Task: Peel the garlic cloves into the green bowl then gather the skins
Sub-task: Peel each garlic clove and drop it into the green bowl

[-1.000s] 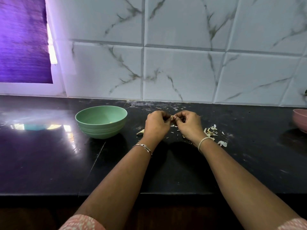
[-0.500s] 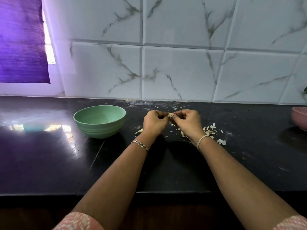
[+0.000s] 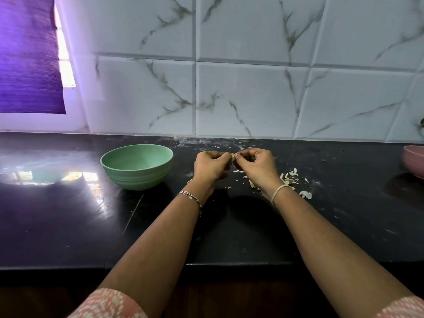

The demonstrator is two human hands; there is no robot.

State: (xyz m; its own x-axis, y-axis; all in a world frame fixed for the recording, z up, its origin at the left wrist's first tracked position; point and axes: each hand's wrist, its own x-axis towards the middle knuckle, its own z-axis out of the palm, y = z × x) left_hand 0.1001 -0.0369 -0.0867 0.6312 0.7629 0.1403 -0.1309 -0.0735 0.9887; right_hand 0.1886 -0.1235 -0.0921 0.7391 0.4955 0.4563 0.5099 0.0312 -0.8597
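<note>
Black glossy table (image 3: 68, 226), with the green bowl (image 3: 137, 177) standing left of centre. Left hand (image 3: 210, 167) and right hand (image 3: 257, 166), fingers curled, pinch one garlic clove (image 3: 233, 157) between them, just right of the bowl. Loose skins (image 3: 289, 177) lie scattered under and right of the right hand. A pink bowl (image 3: 415, 160) stands at the right edge.

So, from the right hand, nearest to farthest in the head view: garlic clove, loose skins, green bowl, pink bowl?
1. Small pale garlic clove, held by the right hand.
2. Pale garlic skins, just right.
3. Round green bowl, left.
4. Round pink bowl, far right edge.
</note>
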